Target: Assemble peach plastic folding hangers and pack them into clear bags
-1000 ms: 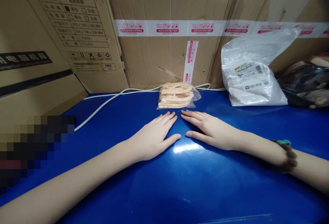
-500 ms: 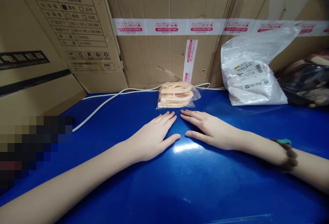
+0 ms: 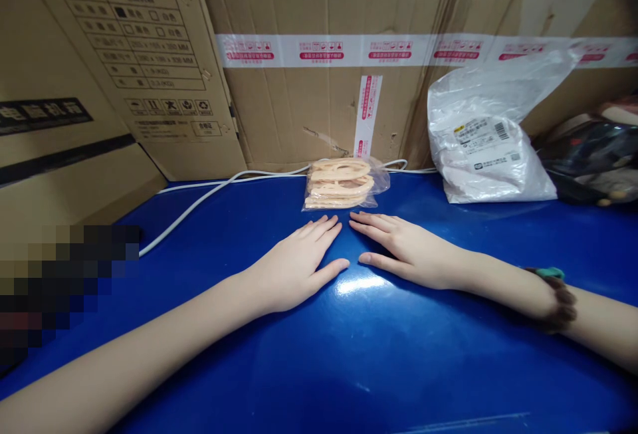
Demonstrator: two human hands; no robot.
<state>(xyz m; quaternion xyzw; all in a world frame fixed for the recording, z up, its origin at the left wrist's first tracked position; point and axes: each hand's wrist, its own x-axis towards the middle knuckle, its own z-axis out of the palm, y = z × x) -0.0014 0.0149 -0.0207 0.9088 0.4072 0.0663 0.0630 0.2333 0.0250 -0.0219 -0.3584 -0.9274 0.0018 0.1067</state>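
Observation:
My left hand (image 3: 299,264) lies flat, palm down, on the glossy blue tabletop (image 3: 319,367), its thumb spread from the fingers. Opposite it, my right hand (image 3: 413,251) rests the same way, fingers stretched out and pointing left. A small gap separates the two hands, and neither holds anything. Just beyond the fingertips sits a clear plastic bag (image 3: 380,181) with a stack of flat, pale wood-coloured pieces (image 3: 341,185) inside; neither hand touches it. A fuzzy brown band (image 3: 562,304) with a teal bit circles my right wrist.
Large cardboard boxes (image 3: 299,102) stand along the back and left. A white cable (image 3: 194,211) runs behind the bag. At the back right stands a white plastic mailing bag (image 3: 493,161) with a label, beside dark clutter (image 3: 593,155). A pixelated patch covers the left edge.

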